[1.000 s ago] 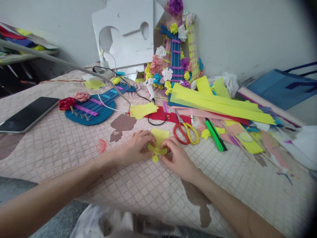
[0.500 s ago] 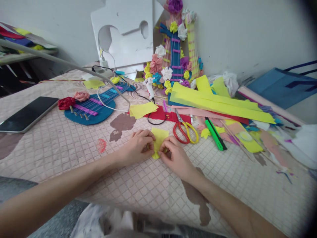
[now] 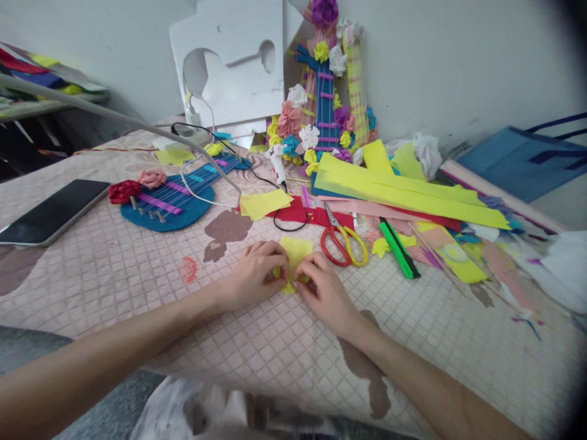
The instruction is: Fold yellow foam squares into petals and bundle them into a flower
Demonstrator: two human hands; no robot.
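Note:
A small piece of yellow crepe paper (image 3: 296, 249) lies on the tablecloth in front of me, its near edge gathered and crumpled. My left hand (image 3: 262, 273) pinches its left side near the bottom, fingers curled. From the other side, my right hand (image 3: 321, 284) pinches the lower right part. The fingertips of both hands almost meet at the near edge, and they hide some of the paper there. Just beyond my right hand are scissors (image 3: 342, 238) with one red and one yellow handle. A stack of yellow paper pieces (image 3: 265, 203) lies farther back.
At the left are a phone (image 3: 52, 211) and a blue paper guitar (image 3: 177, 198) with roses. A white glue gun (image 3: 276, 164) stands behind. To the right lie a green utility knife (image 3: 398, 247), long yellow paper strips (image 3: 403, 189) and scraps. Decorated guitars (image 3: 326, 104) lean against the wall.
Both hands stay at the yellow paper, with only slight finger movement at its lower edge. The other things on the table keep their places.

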